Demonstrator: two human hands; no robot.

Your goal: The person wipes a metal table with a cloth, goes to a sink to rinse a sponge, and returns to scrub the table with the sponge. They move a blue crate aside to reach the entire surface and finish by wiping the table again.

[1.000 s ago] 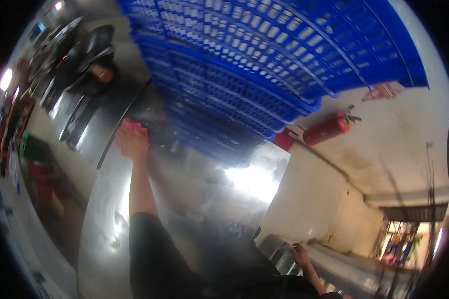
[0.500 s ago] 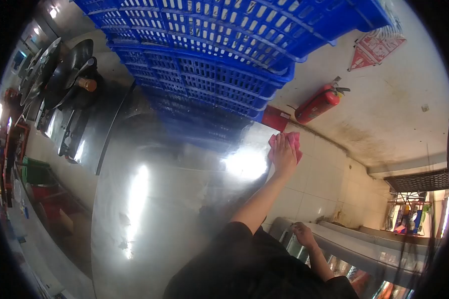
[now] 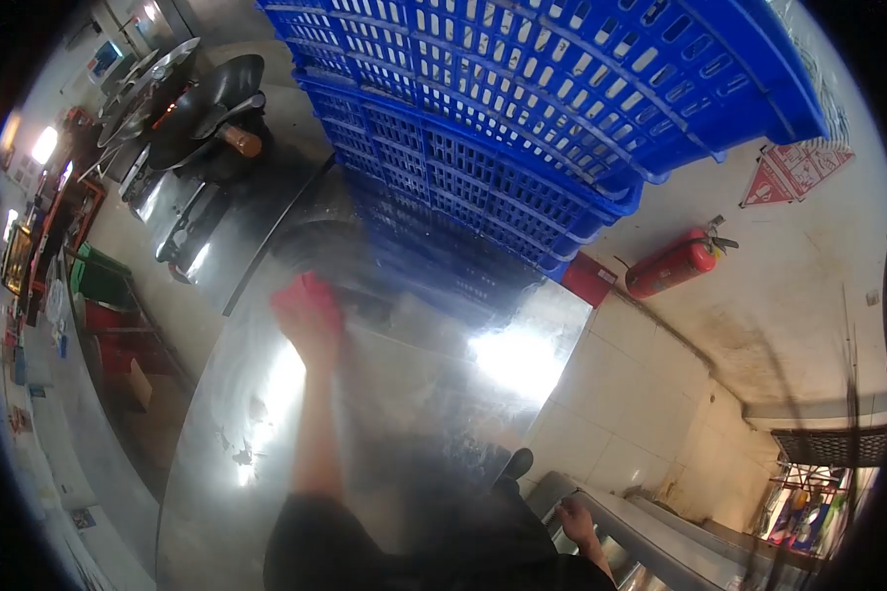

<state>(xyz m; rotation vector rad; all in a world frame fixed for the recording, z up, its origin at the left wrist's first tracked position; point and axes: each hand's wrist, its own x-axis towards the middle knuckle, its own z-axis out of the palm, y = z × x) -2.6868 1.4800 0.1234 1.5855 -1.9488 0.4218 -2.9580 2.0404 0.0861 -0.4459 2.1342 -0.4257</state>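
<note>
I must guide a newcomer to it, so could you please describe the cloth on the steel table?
Find the shiny steel table beside the stacked blue crates. On it, the left hand covers a pink cloth, the only soft, bright thing on that metal.

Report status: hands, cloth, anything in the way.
Left hand on pink cloth atop steel table, blurred, grip unclear. Right hand on metal ledge. Blue crates stacked close beyond cloth.

The cloth looks pinkish-red through blur, the slotted crates blue, the tabletop silver, the extinguisher red.
</note>
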